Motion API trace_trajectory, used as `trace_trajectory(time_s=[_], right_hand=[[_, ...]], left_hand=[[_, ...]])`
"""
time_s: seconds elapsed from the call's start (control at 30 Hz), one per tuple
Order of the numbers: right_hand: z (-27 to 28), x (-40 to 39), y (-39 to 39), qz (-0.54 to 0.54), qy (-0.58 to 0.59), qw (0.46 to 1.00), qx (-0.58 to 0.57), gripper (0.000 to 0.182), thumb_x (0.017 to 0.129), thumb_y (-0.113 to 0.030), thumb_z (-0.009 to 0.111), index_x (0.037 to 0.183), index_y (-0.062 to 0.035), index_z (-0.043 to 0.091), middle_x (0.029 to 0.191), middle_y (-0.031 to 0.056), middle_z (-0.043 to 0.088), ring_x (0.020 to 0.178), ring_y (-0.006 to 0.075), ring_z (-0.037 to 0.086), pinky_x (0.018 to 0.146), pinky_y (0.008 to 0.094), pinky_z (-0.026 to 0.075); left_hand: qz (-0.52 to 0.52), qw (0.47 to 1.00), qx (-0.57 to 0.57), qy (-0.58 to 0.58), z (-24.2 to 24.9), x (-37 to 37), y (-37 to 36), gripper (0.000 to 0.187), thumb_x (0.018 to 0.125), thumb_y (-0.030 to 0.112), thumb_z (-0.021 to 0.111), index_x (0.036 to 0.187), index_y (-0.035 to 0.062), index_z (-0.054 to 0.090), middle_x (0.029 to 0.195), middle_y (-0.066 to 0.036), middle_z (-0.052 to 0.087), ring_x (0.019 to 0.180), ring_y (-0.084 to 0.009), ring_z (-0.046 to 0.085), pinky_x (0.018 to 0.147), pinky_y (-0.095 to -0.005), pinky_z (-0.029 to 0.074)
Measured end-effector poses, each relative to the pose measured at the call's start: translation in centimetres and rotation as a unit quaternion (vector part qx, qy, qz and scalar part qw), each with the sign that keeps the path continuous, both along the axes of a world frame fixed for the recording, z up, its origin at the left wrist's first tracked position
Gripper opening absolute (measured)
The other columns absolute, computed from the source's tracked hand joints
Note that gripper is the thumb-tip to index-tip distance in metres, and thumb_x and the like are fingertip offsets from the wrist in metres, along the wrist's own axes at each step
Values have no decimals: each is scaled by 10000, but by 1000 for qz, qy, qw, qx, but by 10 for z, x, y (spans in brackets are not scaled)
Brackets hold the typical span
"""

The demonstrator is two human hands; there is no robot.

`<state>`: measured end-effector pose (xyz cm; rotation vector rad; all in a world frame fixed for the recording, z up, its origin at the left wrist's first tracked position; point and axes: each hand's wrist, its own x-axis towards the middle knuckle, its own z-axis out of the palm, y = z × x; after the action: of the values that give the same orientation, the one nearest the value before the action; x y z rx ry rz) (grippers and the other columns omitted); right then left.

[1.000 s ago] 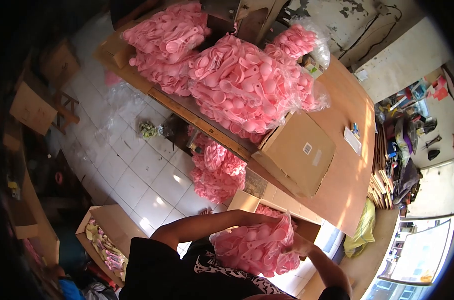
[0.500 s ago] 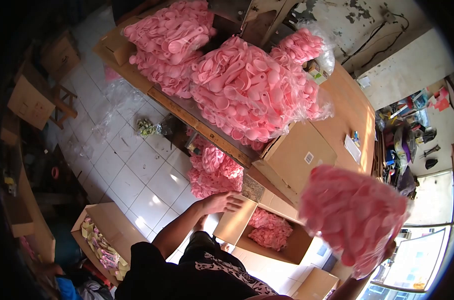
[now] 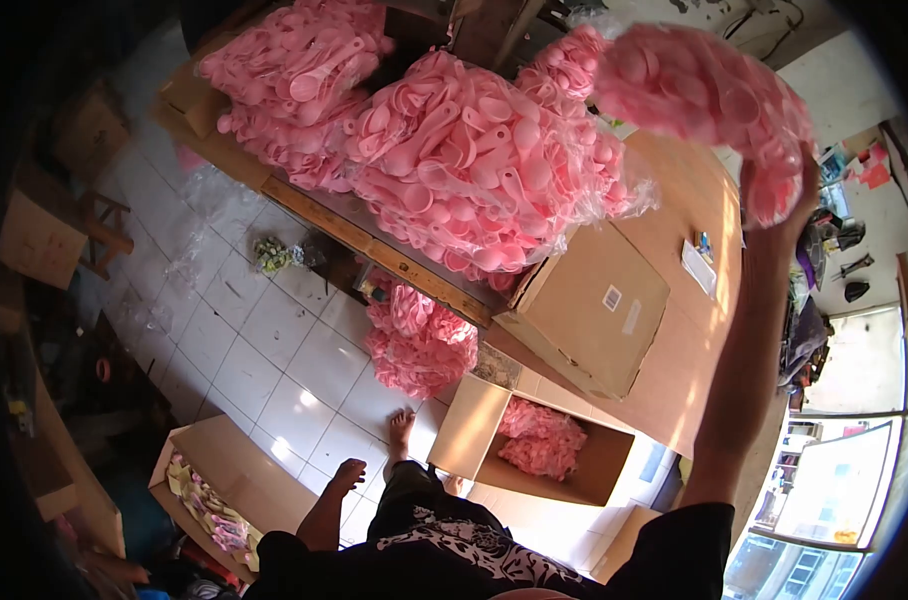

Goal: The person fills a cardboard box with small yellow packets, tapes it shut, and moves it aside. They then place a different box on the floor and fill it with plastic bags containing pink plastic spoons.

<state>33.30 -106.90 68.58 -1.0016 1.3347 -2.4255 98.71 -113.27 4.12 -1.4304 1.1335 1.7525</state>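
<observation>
My right hand (image 3: 800, 190) grips the gathered end of a clear plastic bag of pink spoons (image 3: 699, 85), raised high at the upper right with my arm stretched out. The bag hangs over the far part of the table and is slightly blurred. My left hand (image 3: 347, 474) is low beside my leg, holding nothing, its fingers loosely apart. Left of the raised bag, a large bag of pink spoons (image 3: 464, 170) rests on the table, with another bag of pink spoons (image 3: 299, 75) beyond it and a smaller bag (image 3: 571, 62) beside it.
A closed cardboard box (image 3: 589, 300) lies on the brown tabletop (image 3: 689, 375). Below, an open carton (image 3: 614, 468) contains bagged pink pieces. Another pink bag (image 3: 421, 345) sits under the table edge (image 3: 374, 250). An open carton (image 3: 239, 455) stands on the tiled floor (image 3: 314, 350) at lower left.
My right hand has lifted the bag of pink spoons from the lower right up to the upper right, over the table. My left hand has dropped back toward my body.
</observation>
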Motion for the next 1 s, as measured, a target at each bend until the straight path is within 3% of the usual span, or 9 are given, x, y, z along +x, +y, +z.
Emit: trace_trajectory(time_s=[0.03,0.07,0.17,0.2,0.3,0.63,0.8,0.93,1.0], right_hand=[[-13,-3,-20,-37,-50,997,-46,486,895,-281,456,1286,7,423,1223,177,540,1074,285,567,913,399,480],[-37,-41,-20,175,-43,978,-107,490,903,-309,443,1294,-15,419,1220,167,543,1061,281,572,896,397,494],[-118,-106,-50,320,-97,936,-107,517,898,-372,476,1300,-53,419,1171,108,558,1003,221,578,894,361,485],[-133,-82,-62,154,-89,984,-12,488,888,-343,487,1277,-51,444,1134,108,579,1014,221,570,902,343,473],[-200,-133,-48,100,-217,918,317,398,839,-248,554,1169,-27,527,1053,107,610,917,236,618,826,358,520],[-182,-109,-44,14,-176,890,421,414,839,-293,643,1148,-30,561,1092,108,616,913,221,622,815,378,527],[-172,-98,-47,-248,-89,751,605,580,731,-431,738,1138,-47,582,1093,108,623,961,205,601,774,380,507],[-167,-60,-29,-497,246,623,552,536,743,-385,738,1109,-22,590,1094,123,622,919,217,612,756,352,502],[-142,14,-18,-466,317,738,370,444,731,-207,731,1097,-10,577,1029,140,619,857,245,618,755,340,485]], left_hand=[[-6,1000,-5,-5,2,-1,2,356,853,376,560,1129,155,515,996,-44,606,830,-185,609,692,-400,440],[-9,1000,-11,-1,6,-3,3,348,850,371,568,1121,158,516,970,-46,613,815,-184,613,688,-391,440],[1,999,-29,28,6,-10,2,331,865,362,564,1122,157,515,953,-47,619,812,-182,619,687,-377,441],[23,998,-38,45,9,-14,0,331,874,356,559,1133,156,514,969,-52,621,825,-183,622,689,-371,443],[58,994,-57,68,15,-27,-11,334,887,348,549,1155,153,510,998,-61,626,849,-186,629,692,-366,445],[109,991,-75,34,5,-2,-10,320,875,321,568,1134,139,529,955,-67,638,783,-169,637,591,-312,428],[130,988,-74,28,7,-4,1,314,863,299,582,1122,128,536,916,-68,639,725,-160,638,524,-279,416],[108,991,-65,38,15,-12,4,349,881,332,556,1173,146,510,1010,-67,631,874,-192,632,709,-361,456],[100,992,-70,34,11,-15,5,356,891,334,542,1190,145,502,1036,-75,629,897,-200,632,735,-373,458]])
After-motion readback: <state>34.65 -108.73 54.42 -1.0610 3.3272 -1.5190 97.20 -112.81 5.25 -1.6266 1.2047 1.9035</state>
